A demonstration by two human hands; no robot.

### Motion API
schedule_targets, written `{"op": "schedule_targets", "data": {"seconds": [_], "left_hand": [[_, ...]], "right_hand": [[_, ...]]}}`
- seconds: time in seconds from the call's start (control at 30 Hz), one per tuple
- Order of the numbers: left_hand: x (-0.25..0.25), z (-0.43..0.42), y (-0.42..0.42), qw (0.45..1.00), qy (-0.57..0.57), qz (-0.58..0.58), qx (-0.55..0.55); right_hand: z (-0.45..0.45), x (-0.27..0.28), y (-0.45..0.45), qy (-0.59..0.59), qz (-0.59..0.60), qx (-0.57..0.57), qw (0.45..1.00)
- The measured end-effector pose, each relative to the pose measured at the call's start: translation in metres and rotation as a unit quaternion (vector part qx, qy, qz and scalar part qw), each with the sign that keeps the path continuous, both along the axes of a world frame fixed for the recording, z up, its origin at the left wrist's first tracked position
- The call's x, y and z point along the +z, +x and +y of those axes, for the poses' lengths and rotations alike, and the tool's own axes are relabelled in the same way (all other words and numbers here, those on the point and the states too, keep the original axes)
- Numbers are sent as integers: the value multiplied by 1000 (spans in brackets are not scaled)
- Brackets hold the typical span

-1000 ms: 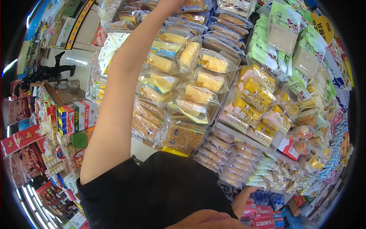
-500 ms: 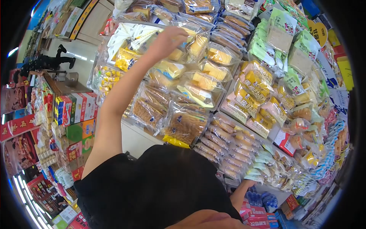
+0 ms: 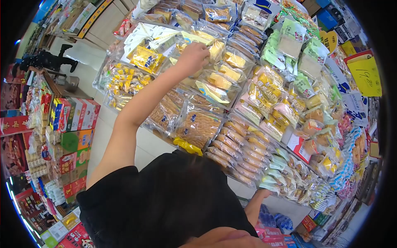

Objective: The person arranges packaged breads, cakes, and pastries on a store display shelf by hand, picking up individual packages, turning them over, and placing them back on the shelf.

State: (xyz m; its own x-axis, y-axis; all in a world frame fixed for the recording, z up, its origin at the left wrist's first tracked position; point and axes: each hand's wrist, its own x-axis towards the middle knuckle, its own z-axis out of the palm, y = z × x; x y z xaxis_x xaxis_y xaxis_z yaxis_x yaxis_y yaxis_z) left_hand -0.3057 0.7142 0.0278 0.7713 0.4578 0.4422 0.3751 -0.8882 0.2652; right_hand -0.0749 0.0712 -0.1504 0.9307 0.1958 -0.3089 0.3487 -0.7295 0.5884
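Observation:
My left hand (image 3: 193, 58) reaches over the middle of the display, its fingers bent together at the clear-wrapped yellow cakes (image 3: 216, 50). What lies under the fingertips is hidden. Just left of it are yellow packets (image 3: 145, 58) on white and green packaging. My right hand (image 3: 263, 193) is low at the display's near edge, beside pale green-and-clear packets (image 3: 271, 181); its fingers are mostly hidden. Between the hands lie large clear bags of brown pastries (image 3: 197, 128) and rows of small wrapped cakes (image 3: 225, 146).
Egg-coloured bread packs (image 3: 264, 93) and green-topped bags (image 3: 289, 41) fill the right side. A yellow price sign (image 3: 365, 76) stands at far right. Stacked boxes (image 3: 74, 115) are on the left. Beyond them a person in dark clothes (image 3: 49, 62) is by a counter.
My left hand has come back from the display's far part and down onto the wrapped cakes. The view has shifted, showing more of the display's left side. My right hand stays at the near edge.

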Motion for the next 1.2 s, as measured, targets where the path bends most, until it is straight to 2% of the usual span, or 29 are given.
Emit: {"op": "schedule_targets", "data": {"seconds": [0.03, 0.07, 0.13, 0.17, 0.23, 0.37, 0.43, 0.47, 0.53, 0.57, 0.6, 0.63, 0.67, 0.73, 0.77, 0.83, 0.87, 0.93, 0.97, 1.03, 1.07, 1.13, 1.17, 1.2], "left_hand": [[-7, 3, 3, 999, 50, -1, -2], [-6, 3, 6, 999, 52, -3, -3], [-5, 3, 12, 998, 61, 7, -11], [-5, 5, 15, 998, 63, 6, -12], [-5, 9, 21, 998, 45, 39, -5], [-6, 22, 31, 999, 27, 31, -10], [0, 28, 35, 994, 5, 106, -6], [2, 32, 37, 994, 5, 107, -8], [6, 38, 37, 997, -62, 33, -9], [10, 38, 36, 997, -63, 36, -9], [14, 38, 35, 996, -85, -10, -14], [18, 39, 34, 993, -107, -57, -18], [21, 38, 33, 993, -106, -55, -17], [25, 34, 32, 968, -244, -57, -17], [30, 33, 32, 968, -244, -57, -17], [37, 32, 31, 949, -304, -85, 17], [35, 37, 30, 949, -304, -85, 18], [32, 54, 29, 929, -343, -141, 11], [29, 59, 29, 929, -343, -140, 13], [23, 66, 29, 912, -361, -193, 12], [28, 64, 29, 913, -360, -192, 12], [39, 57, 29, 931, -335, -137, 54], [37, 59, 30, 931, -335, -136, 54], [35, 62, 32, 933, -338, -115, 52]], "right_hand": [[2, 0, -2, 4, -5, -4, 1000], [0, -4, -1, 6, -7, -5, 1000], [-5, -9, 6, 174, 5, -110, 979], [-23, -34, 17, 175, 4, -111, 978], [-68, -92, 41, 293, 11, -219, 931], [-65, -93, 38, 295, -22, -280, 913], [-55, -80, 31, 231, -39, -209, 949], [-47, -69, 28, 231, -38, -211, 949], [-33, -50, 22, 244, -47, -279, 928], [-34, -51, 20, 243, -45, -280, 928], [-37, -51, 18, 422, -52, -349, 835], [-38, -51, 17, 583, -57, -402, 704], [-28, -40, 13, 582, -55, -403, 704], [-7, -11, 7, 488, -81, -503, 709], [-15, -22, 9, 487, -80, -503, 710], [-56, -75, 25, 401, -91, -395, 821], [-57, -76, 26, 400, -90, -395, 822], [-58, -78, 28, 331, -78, -346, 874], [-47, -63, 23, 330, -77, -346, 875], [-13, -18, 9, 455, -94, -506, 727], [-15, -22, 9, 455, -94, -507, 727], [-37, -48, 18, 471, -84, -409, 777], [-38, -51, 18, 471, -84, -409, 777], [-40, -55, 18, 336, -78, -274, 898]]}}
